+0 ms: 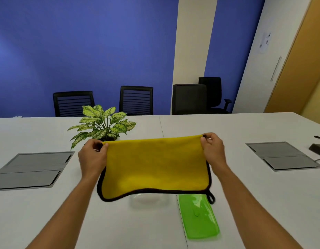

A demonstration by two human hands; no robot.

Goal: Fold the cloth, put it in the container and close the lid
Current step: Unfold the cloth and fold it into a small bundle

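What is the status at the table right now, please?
Left hand and right hand pinch yellow cloth by top corners. Clear container open beneath, green lid beside. Nothing in the way.

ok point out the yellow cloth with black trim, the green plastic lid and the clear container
yellow cloth with black trim (155,164): head view, middle of its yellow face.
green plastic lid (198,217): head view, centre of its top.
clear container (146,200): head view, near wall, showing below the cloth.
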